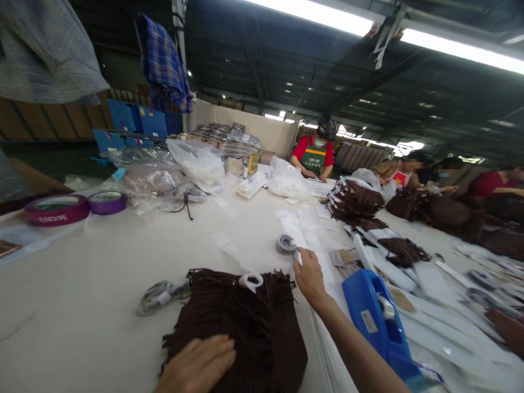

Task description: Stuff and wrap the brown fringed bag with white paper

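A dark brown fringed bag (pixel 245 327) lies on the white table in front of me. My left hand (pixel 200 363) rests flat on its lower left part, fingers stretched out. A white ring-like roll (pixel 251 281) sits at the bag's top edge. Beyond the bag, my right hand (pixel 310 273) reaches forward, its fingertips closed on a small white part at the edge of a grey coiled strap (pixel 285 244). To the left of the bag lies another grey coil (pixel 158 297) with a white band around it.
A blue tape dispenser (pixel 374 322) stands right of my right forearm. Purple tape rolls (pixel 107 202) and clear plastic bags (pixel 151 180) lie at the left. Brown fringed pieces (pixel 354 199) are heaped at the right. A co-worker in a green apron (pixel 314 158) works across the table.
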`<state>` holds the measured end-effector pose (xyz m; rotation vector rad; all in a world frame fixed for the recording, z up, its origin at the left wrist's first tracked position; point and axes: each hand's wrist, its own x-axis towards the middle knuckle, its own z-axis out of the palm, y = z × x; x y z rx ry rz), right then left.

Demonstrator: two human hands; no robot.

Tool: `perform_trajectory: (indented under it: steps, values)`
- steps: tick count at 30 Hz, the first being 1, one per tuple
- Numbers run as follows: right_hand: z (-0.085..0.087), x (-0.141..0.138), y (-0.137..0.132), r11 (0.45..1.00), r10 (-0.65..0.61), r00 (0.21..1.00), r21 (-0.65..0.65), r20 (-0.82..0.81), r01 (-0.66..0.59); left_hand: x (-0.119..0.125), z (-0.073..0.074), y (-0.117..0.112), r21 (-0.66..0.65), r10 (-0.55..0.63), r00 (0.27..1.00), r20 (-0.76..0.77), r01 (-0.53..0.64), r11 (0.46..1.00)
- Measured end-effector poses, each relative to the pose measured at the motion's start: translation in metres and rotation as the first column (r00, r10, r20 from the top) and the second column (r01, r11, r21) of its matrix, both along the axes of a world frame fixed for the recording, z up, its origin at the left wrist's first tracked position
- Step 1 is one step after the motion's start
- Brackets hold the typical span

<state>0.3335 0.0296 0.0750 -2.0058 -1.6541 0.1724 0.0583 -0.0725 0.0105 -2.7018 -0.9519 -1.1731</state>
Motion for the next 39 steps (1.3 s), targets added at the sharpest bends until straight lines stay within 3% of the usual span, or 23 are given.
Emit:
perform_trajectory:
  steps: [2,3,5,6,8,11,15,18,20,23,26,28,30,32,34,36,39]
  values:
    - [0.013,-0.008,-0.040,0.978,0.210,0.971,0.046,-0.119,-0.206,0.000,0.030,0.007,-0.256,-0.028,0.995,0.094,0.052,0.965]
    - [0.019,-0.013,-0.060,0.937,0.349,0.915,0.082,-0.204,-0.339,0.001,0.047,0.013,-0.372,-0.060,0.988,0.139,0.108,0.922]
    - [0.029,-0.023,-0.091,0.832,0.554,0.784,0.153,-0.278,-0.534,0.005,0.079,0.026,-0.611,0.005,0.988,0.152,0.090,0.787]
    - [0.031,-0.028,-0.101,0.804,0.594,0.757,0.179,-0.274,-0.567,0.008,0.092,0.034,-0.700,0.040,0.991,0.129,0.062,0.712]
    - [0.030,-0.035,-0.107,0.838,0.545,0.809,0.190,-0.220,-0.512,0.016,0.106,0.050,-0.805,0.084,0.991,0.108,0.037,0.592]
    - [0.014,-0.036,-0.091,0.937,0.347,0.903,0.125,-0.253,-0.325,0.026,0.101,0.069,-0.851,0.096,0.993,0.069,0.008,0.525]
    - [-0.012,-0.020,-0.075,0.962,0.222,0.893,-0.060,-0.392,-0.265,0.025,0.073,0.069,-0.814,0.194,0.981,-0.002,-0.114,0.569]
    - [-0.026,-0.006,-0.084,0.973,0.179,0.866,-0.049,-0.466,-0.227,0.010,0.054,0.054,-0.705,0.335,0.942,0.016,-0.227,0.671]
    - [-0.032,0.001,-0.094,0.969,0.186,0.857,-0.052,-0.481,-0.240,-0.004,0.044,0.042,-0.648,0.400,0.915,0.041,-0.281,0.708]
    - [-0.032,-0.001,-0.104,0.965,0.240,0.889,-0.001,-0.389,-0.261,-0.019,0.031,0.030,-0.652,0.431,0.901,0.052,-0.296,0.698]
    - [-0.020,-0.017,-0.104,0.950,0.295,0.945,0.153,-0.143,-0.273,-0.019,0.024,0.028,-0.501,0.470,0.879,0.084,-0.370,0.782]
    - [-0.007,-0.033,-0.098,0.890,0.399,0.915,0.215,0.059,-0.402,-0.011,0.024,0.032,-0.347,0.440,0.893,0.095,-0.384,0.855]
    - [0.009,-0.050,-0.090,0.783,0.539,0.806,0.209,0.244,-0.586,-0.001,0.025,0.037,-0.276,0.359,0.930,0.073,-0.327,0.904]
    - [0.023,-0.064,-0.081,0.672,0.646,0.677,0.158,0.352,-0.724,0.007,0.025,0.043,-0.296,0.291,0.955,0.063,-0.261,0.919]
    - [0.030,-0.069,-0.073,0.616,0.690,0.610,0.126,0.389,-0.777,0.008,0.024,0.047,-0.354,0.273,0.959,0.078,-0.230,0.907]
    - [0.029,-0.059,-0.067,0.621,0.686,0.617,0.131,0.385,-0.772,0.001,0.022,0.048,-0.418,0.295,0.950,0.100,-0.229,0.879]
    - [0.012,-0.020,-0.063,0.757,0.569,0.771,0.182,0.287,-0.627,-0.017,0.019,0.047,-0.495,0.348,0.929,0.127,-0.245,0.834]
